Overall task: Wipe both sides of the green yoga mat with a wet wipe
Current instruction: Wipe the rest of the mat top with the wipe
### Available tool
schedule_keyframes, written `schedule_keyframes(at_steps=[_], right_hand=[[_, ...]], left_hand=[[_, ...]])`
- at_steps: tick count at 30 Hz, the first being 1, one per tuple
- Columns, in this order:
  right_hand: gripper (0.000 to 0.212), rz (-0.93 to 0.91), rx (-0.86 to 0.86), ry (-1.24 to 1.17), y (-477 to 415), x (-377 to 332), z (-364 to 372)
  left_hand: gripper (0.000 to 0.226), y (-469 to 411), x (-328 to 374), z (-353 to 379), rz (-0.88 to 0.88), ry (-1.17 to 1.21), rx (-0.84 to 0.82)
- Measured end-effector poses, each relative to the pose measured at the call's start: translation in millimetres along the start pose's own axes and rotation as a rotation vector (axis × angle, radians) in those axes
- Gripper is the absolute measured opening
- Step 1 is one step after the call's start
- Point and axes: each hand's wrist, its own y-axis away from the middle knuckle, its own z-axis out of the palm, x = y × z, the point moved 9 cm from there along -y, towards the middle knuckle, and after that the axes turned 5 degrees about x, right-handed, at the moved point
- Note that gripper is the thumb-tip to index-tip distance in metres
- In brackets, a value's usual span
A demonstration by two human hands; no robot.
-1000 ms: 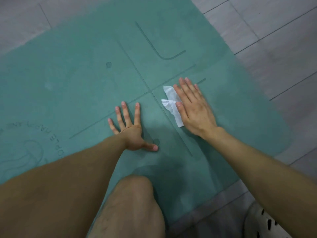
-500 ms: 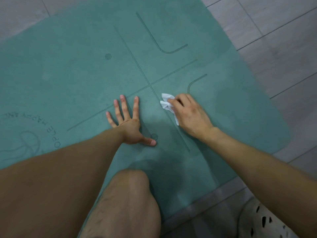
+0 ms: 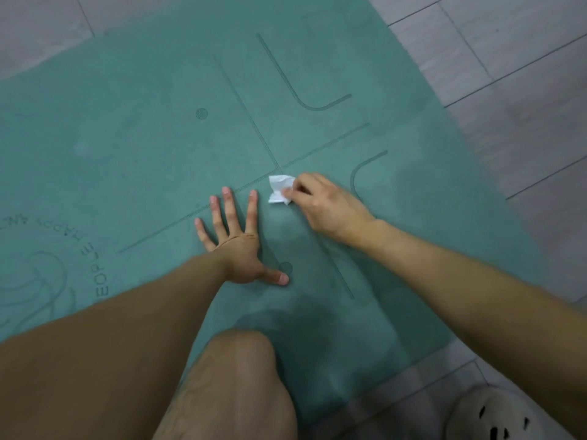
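The green yoga mat [image 3: 152, 128] lies flat on the floor and fills most of the view, with printed guide lines and lettering at its left. My left hand [image 3: 236, 239] rests palm down on the mat, fingers spread and straight. Just right of those fingers, my right hand [image 3: 327, 204] pinches a crumpled white wet wipe [image 3: 279, 188] against the mat near the crossing of two guide lines. Most of the wipe is bunched under my curled fingers.
Grey plank floor [image 3: 524, 90] borders the mat at the right and top left. My bare knee [image 3: 241, 376] is over the mat's near edge. A white perforated slipper [image 3: 495, 417] sits at the bottom right corner.
My right hand went from lying flat on the spread wipe to curling its fingers and bunching the wipe up, drawing it left toward my left hand. The left hand stayed put.
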Motion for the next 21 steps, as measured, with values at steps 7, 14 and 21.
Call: schedule_keyframes(at_steps=[7,14,21], right_hand=[[0.023,0.770,0.416,0.030,-15.8,122.6,-50.4],[0.037,0.268,0.178,0.017,-31.2,87.1,-42.5],[0.019,0.725,0.352,-0.018,-21.6,115.5,-43.3]], left_hand=[[0.177,0.3,1.8,0.2,0.010,0.007,-0.009],[0.177,-0.6,1.0,2.2,0.014,0.005,-0.011],[0.177,1.3,2.9,-0.6,0.013,0.010,-0.009]])
